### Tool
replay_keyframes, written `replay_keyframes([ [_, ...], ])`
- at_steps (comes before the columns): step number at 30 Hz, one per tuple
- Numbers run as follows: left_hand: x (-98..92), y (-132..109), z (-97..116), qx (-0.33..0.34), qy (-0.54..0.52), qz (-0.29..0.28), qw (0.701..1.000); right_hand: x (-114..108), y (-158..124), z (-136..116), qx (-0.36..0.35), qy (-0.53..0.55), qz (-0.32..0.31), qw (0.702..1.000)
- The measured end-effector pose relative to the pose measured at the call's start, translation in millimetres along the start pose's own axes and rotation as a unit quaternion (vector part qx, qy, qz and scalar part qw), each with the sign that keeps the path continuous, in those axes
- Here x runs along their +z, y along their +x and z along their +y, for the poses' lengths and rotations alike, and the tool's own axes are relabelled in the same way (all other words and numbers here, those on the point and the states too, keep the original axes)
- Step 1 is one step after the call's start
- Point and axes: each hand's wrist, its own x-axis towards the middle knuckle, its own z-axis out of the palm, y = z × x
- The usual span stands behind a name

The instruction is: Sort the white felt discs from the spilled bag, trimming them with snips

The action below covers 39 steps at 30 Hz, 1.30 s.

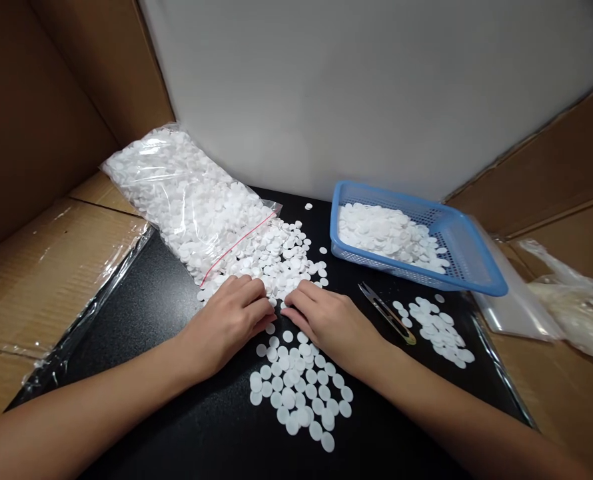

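Small round white discs [291,257] lie heaped at the mouth of a clear zip bag [186,187] full of the same discs. At the near edge of this heap, my left hand [231,320] has its fingers curled and pressed together. Facing it, a narrow gap away, my right hand [334,323] is closed with thumb and fingers drawn in. White discs touch or sit right by both sets of fingertips; what lies between the fingers is hidden. Below the hands, a loose layer of single discs [299,387] spreads over the black tabletop [201,427].
A blue plastic basket [421,273] partly filled with discs stands at the back right. Thread snips [386,313] lie before it, beside a smaller group of discs [441,333]. Clear plastic bags [576,307] rest on cardboard at right. Cardboard walls [66,80] flank the table.
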Motion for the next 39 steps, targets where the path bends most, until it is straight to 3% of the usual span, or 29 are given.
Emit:
replay_keyframes([
  [3,2.7,-2.8,6.1,0.043,0.013,0.011,0.999,5.5,2.9,-4.6,-0.013,-0.048,0.002,0.999],
  [6,6.4,-4.4,9.7,0.06,-0.029,-0.022,0.998,-2.2,2.6,-6.3,0.045,0.039,0.01,0.998],
  [8,5.9,-3.6,7.4,0.033,-0.076,-0.03,0.996,-13.0,0.9,-6.2,0.114,0.161,-0.012,0.98],
  [10,2.6,-1.7,1.7,-0.015,-0.093,-0.028,0.995,-24.7,-1.4,-5.4,0.169,0.246,-0.079,0.951],
  [13,-3.7,1.3,-7.9,-0.073,-0.061,-0.034,0.995,-35.0,-3.1,-2.3,0.197,0.24,-0.148,0.939],
  [18,-5.2,2.1,-12.1,-0.076,-0.018,-0.068,0.995,-22.8,3.0,4.5,0.09,0.114,-0.023,0.989],
  [22,-2.3,2.8,-9.2,-0.034,0.04,-0.054,0.997,-7.2,7.3,8.2,0.035,0.032,-0.001,0.999],
  [26,-2.4,4.5,-7.0,0.04,0.096,-0.034,0.994,-6.9,5.1,9.5,-0.003,0.004,0.036,0.999],
  [29,-3.8,5.4,-5.5,0.074,0.13,-0.031,0.988,-14.2,2.1,7.0,0.032,0.088,0.051,0.994],
  [33,-3.5,5.6,-4.4,0.083,0.14,-0.033,0.986,-20.0,-1.8,3.9,0.166,0.266,-0.04,0.949],
  [35,-2.2,5.4,-4.5,0.07,0.124,-0.031,0.989,-18.5,-3.4,5.1,0.2,0.269,-0.059,0.94],
  [39,0.2,5.3,-6.2,0.032,0.087,-0.02,0.996,-12.7,-4.2,10.1,0.172,0.223,-0.002,0.959],
])
